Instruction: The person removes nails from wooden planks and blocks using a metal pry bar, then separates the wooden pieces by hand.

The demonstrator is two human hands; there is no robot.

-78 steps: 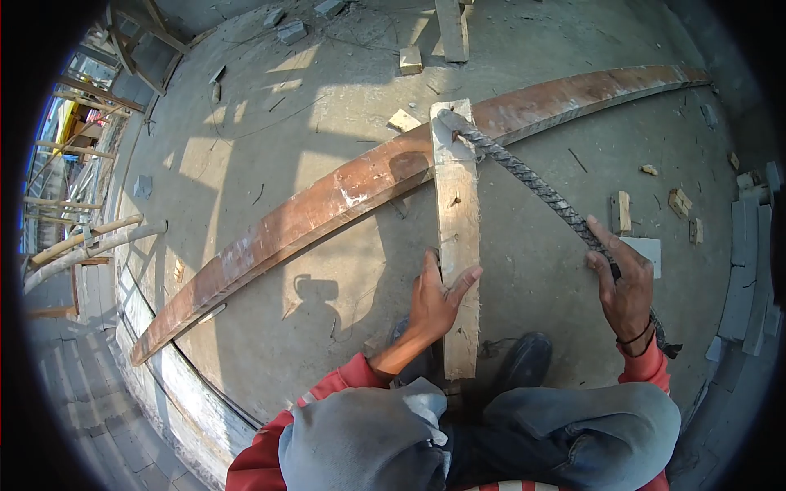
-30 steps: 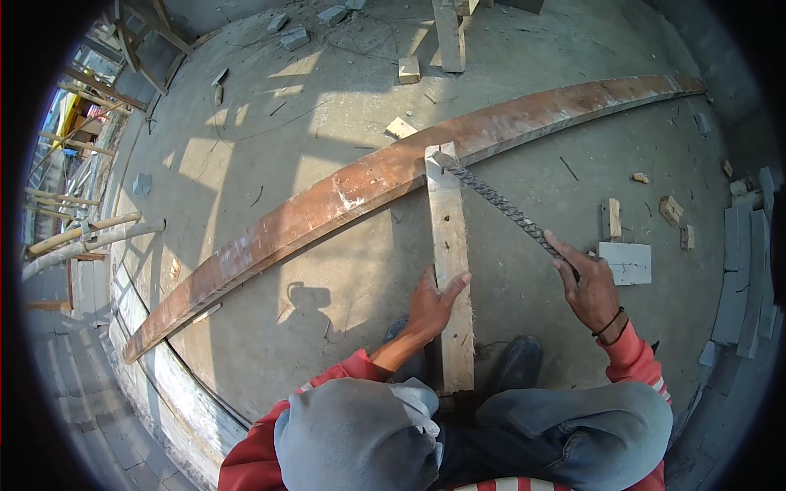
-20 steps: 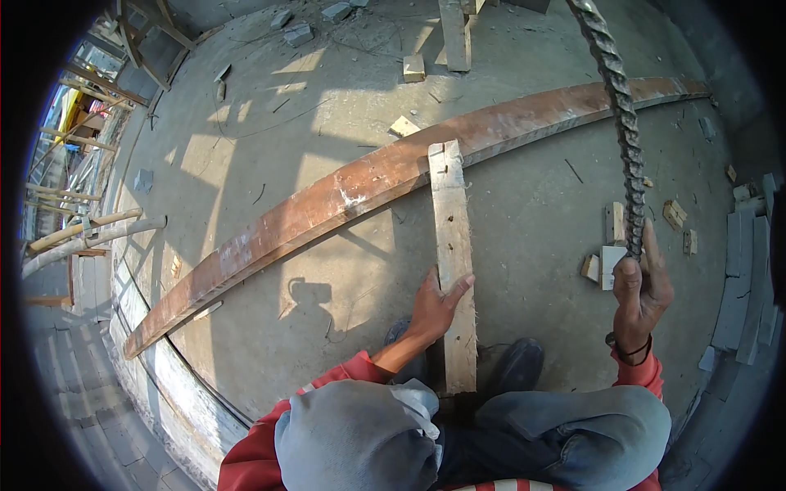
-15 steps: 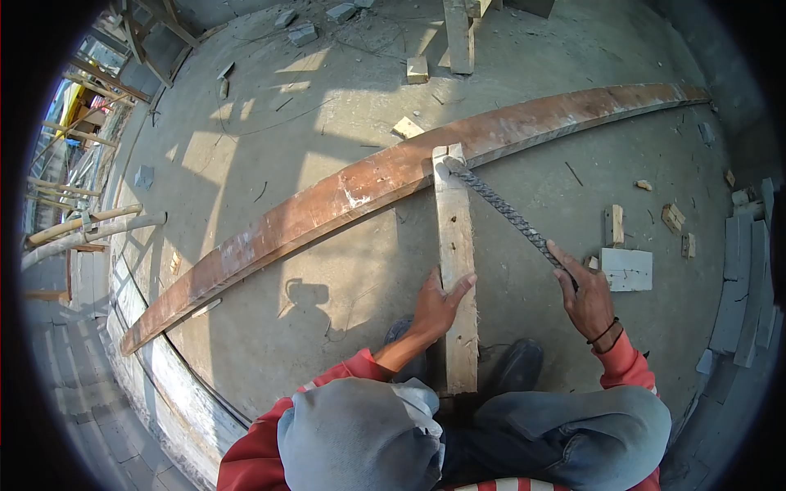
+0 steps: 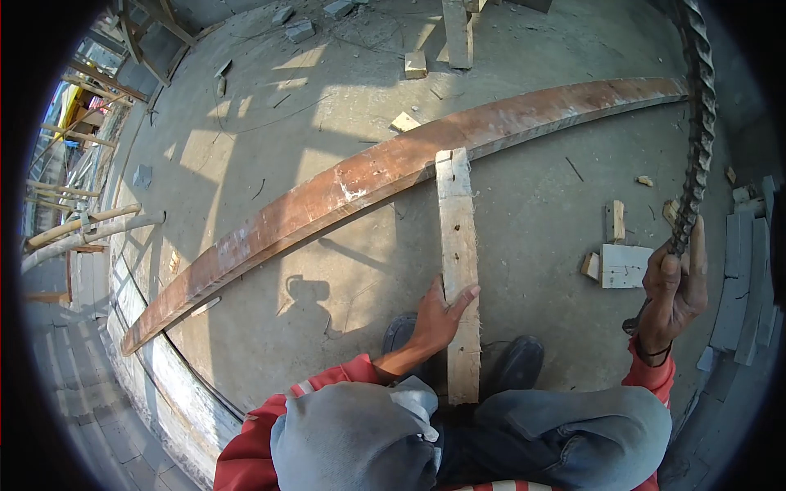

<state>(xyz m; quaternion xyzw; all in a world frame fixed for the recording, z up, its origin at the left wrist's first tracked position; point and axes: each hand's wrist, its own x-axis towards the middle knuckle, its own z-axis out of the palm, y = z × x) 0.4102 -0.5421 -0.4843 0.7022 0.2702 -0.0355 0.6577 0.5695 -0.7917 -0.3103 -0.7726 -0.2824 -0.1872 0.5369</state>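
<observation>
A pale wooden board [image 5: 457,213] with several nails along its face lies between my shoes, its far end resting on a long reddish-brown timber beam [image 5: 352,190]. My left hand [image 5: 438,319] is wrapped round the board's middle, thumb on its right edge. In my right hand [image 5: 675,286] is a ribbed steel bar [image 5: 700,123], raised on the right and pointing up out of the frame. A short dark end of it shows below the fist. The bar is apart from the board.
A pale block with nails [image 5: 627,266] and small wood offcuts [image 5: 616,221] lie to the right. Grey slabs [image 5: 733,286] line the right wall. Bamboo poles [image 5: 90,237] stick in from the left. Another upright board [image 5: 458,37] and rubble [image 5: 300,31] are at the back.
My right hand has swung the steel bar up and to the right, off the board's far end. My left hand keeps its grip, and the board has barely shifted.
</observation>
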